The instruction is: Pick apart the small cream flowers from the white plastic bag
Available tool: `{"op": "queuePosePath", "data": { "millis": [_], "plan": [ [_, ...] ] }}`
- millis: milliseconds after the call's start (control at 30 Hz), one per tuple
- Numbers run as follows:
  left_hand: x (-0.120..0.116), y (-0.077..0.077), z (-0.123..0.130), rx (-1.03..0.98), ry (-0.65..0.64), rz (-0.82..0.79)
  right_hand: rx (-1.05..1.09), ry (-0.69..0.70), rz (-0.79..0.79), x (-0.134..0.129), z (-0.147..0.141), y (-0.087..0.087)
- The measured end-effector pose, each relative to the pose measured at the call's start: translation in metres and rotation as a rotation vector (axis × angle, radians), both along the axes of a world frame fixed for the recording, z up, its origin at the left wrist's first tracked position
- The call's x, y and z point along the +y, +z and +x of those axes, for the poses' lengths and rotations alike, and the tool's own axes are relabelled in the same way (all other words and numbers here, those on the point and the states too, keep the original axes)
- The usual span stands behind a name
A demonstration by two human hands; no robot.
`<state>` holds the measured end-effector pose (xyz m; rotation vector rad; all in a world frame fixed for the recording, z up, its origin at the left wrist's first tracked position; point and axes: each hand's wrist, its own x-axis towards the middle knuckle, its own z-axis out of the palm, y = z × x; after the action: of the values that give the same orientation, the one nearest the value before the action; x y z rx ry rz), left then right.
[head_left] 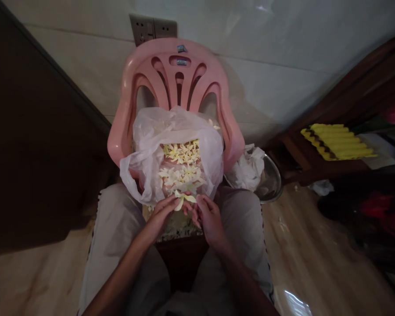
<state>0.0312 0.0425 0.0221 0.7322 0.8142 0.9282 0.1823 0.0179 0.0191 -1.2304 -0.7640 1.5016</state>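
Between my two hands is a white flower [183, 199] with long pale-yellow petals. My left hand [163, 213] pinches it from the left side. My right hand [209, 215] has its thumb and fingers together at the right petal tip; whatever they grip there is too small to make out. Just beyond my fingers, a white plastic bag [143, 131] lies open on the seat of a pink plastic chair [233, 145]. Loose white-and-yellow flowers [182, 152] fill the bag's mouth, with more of them at its near edge.
A metal basin [276, 184] holding a crumpled white bag [250, 169] stands right of the chair. Farther right, a yellow egg tray [342, 142] rests on a wooden bench. A wall socket [154, 28] is behind the chair, and a dark cabinet [36, 153] rises at left.
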Motion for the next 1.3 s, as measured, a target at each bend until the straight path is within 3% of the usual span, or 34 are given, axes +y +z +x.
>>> {"op": "queuePosePath", "data": {
  "millis": [167,367,433,533,633,767,1100,1300],
  "plan": [
    [0.002,0.002,-0.008,0.014,-0.024,-0.037,-0.053,-0.014,0.011,0.006,0.007,-0.005],
    [0.005,0.008,-0.008,0.018,-0.150,0.001,-0.141,0.029,0.022,0.009,0.009,-0.010],
    [0.006,0.008,-0.005,0.005,-0.110,-0.023,-0.207,0.011,0.039,0.007,0.007,-0.009],
    [0.007,0.003,0.000,0.048,0.057,-0.028,-0.378,-0.011,0.111,0.003,0.001,-0.008],
    [0.008,-0.003,0.001,0.100,0.217,-0.009,-0.576,0.074,0.216,-0.003,-0.007,-0.007],
    [0.006,-0.008,0.000,0.097,0.317,-0.023,-0.696,0.169,0.266,-0.007,-0.020,-0.011],
    [-0.006,-0.009,0.017,-0.018,0.333,-0.086,-1.073,0.173,0.430,-0.005,-0.028,-0.020],
    [-0.004,-0.007,0.012,0.071,0.328,-0.059,-1.322,0.299,0.474,-0.006,-0.025,-0.021]
  ]
}}
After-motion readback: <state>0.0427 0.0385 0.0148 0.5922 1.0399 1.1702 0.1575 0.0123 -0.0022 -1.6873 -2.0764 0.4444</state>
